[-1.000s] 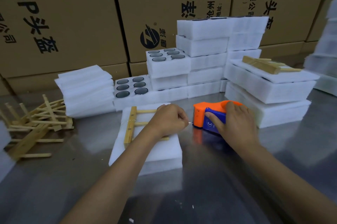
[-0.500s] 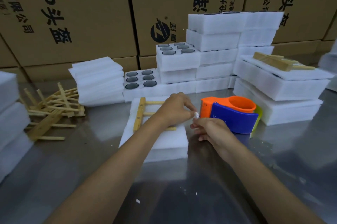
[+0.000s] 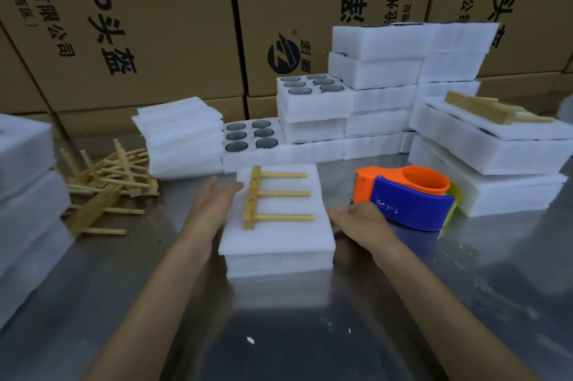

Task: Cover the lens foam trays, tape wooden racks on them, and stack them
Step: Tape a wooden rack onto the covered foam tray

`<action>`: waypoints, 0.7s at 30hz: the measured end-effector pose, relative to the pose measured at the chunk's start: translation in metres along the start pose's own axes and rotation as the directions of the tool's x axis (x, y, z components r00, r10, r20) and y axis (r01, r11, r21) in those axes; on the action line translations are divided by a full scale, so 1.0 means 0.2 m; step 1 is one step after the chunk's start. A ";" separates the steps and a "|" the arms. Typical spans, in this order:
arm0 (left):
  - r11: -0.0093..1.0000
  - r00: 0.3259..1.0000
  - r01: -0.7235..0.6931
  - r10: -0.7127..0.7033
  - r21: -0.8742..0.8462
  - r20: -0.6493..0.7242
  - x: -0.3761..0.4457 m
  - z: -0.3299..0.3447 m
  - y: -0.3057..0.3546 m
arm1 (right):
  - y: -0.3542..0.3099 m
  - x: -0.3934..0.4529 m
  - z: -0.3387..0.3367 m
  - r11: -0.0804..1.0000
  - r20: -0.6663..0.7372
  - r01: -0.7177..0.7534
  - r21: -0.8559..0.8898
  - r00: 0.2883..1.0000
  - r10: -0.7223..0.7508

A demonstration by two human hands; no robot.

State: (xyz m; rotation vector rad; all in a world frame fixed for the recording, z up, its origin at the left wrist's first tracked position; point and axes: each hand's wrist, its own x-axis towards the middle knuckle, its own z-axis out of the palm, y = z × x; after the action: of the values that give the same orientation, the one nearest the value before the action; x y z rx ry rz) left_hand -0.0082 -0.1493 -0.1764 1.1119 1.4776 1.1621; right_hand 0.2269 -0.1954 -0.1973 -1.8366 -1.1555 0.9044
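A covered white foam tray point(image 3: 279, 244) lies on the steel table in front of me, with a wooden rack point(image 3: 269, 197) of three pegs lying on its top. My left hand point(image 3: 214, 197) is at the tray's left edge with straight fingers touching the foam. My right hand point(image 3: 356, 222) is at the tray's right edge, fingers against its side. The orange and blue tape dispenser point(image 3: 406, 197) stands just right of that hand, untouched.
Loose wooden racks point(image 3: 105, 188) are piled at the left beside a stack of foam covers point(image 3: 183, 135). Open lens trays point(image 3: 251, 135) and stacked trays point(image 3: 378, 76) line the back. A finished stack with a rack point(image 3: 493, 145) sits at the right. Cardboard boxes point(image 3: 155, 23) form the back wall.
My right hand has let go of the tape dispenser and come to the tray's right edge. My left hand has left the rack's top and moved to the tray's left edge.
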 end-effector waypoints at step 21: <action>0.986 0.983 0.164 -0.166 0.030 0.076 0.01 0.00 -0.15 | 0.03 -0.27 0.15 0.908 -0.081 0.191 0.373 0.981 -0.173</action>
State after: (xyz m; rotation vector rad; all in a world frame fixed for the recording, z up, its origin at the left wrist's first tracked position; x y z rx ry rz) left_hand -0.0122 -0.1512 -0.2062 1.0187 1.4956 0.9785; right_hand 0.1856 -0.2401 -0.2070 -1.4038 -1.0202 0.9002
